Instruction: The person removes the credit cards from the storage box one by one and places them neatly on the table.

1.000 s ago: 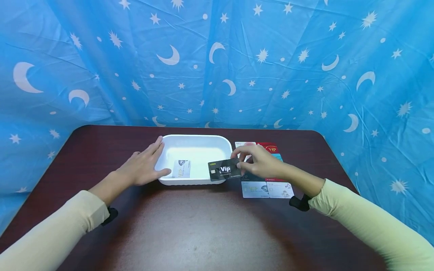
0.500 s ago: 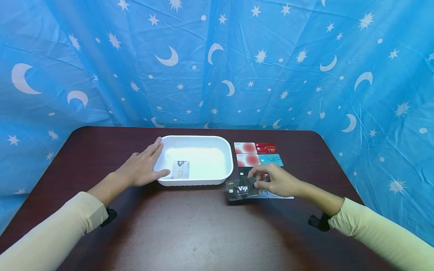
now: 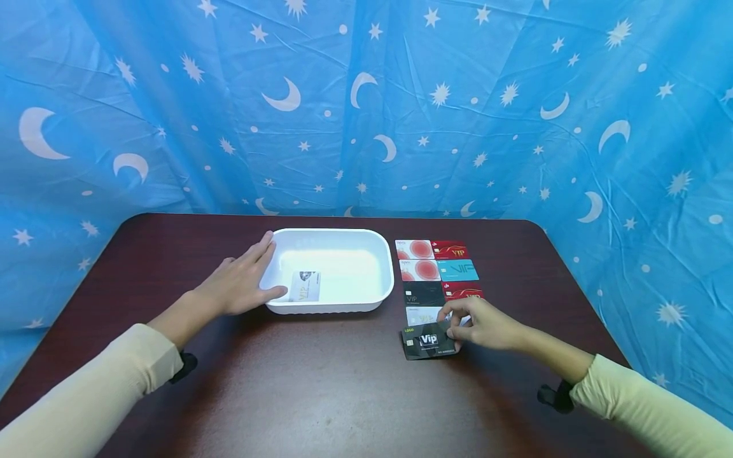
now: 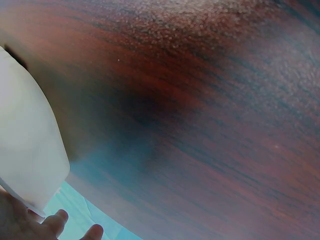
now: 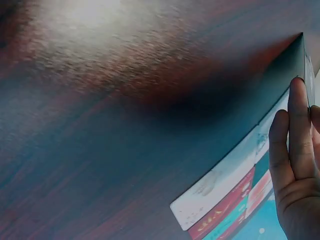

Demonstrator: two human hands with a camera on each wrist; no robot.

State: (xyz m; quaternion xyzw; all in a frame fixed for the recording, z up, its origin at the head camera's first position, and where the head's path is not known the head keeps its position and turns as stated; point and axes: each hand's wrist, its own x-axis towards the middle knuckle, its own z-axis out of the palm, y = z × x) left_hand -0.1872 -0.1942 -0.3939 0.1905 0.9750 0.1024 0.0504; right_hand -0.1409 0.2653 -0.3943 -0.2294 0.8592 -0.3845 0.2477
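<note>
My right hand pinches a black VIP card by its right end, low at the near end of a two-column layout of cards. This card overlaps part of a white card behind it. The right wrist view shows the fingers beside the dark card's edge. My left hand rests at the left rim of a white plastic tray, fingers extended and thumb over the near left corner. Inside the tray lies a silver-white VIP card.
Beyond the held card lie red-and-white cards, red cards, a blue card and a dark card. All are on the brown table. A blue curtain with moons and stars hangs behind the table.
My right hand has carried the black card from over the tray's right side, right and toward me, to the near end of the card layout. The left hand stays at the tray.
</note>
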